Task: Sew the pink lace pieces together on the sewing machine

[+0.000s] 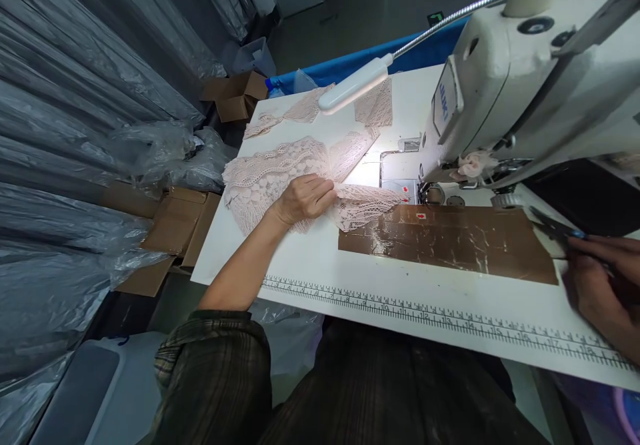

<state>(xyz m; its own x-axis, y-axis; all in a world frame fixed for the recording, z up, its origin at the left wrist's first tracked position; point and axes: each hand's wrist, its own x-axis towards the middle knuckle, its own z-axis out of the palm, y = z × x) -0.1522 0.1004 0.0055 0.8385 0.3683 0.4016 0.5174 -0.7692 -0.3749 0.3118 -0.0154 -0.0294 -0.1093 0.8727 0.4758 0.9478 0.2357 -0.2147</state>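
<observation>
My left hand (pixel 307 198) is closed in a pinch on pale pink lace fabric (pixel 280 165) lying on the white sewing table. From my fingers a narrow gathered strip of the lace runs right to the presser foot (pixel 424 193) of the sewing machine (pixel 480 78). At the right edge my right hand (pixel 605 285), partly cut off, has its fingers around dark scissors (pixel 550 226) with a blue spot near the pivot. Their blades point left, over the table beside the machine base. The handles are mostly hidden by the hand.
More lace pieces (pixel 373 103) lie at the back under a white lamp (pixel 355 85) on a bendable neck. Brown tape (pixel 450 241) covers the table in front of the needle. A printed ruler (pixel 385 306) follows the front edge. Cardboard boxes (pixel 175 221) stand at left.
</observation>
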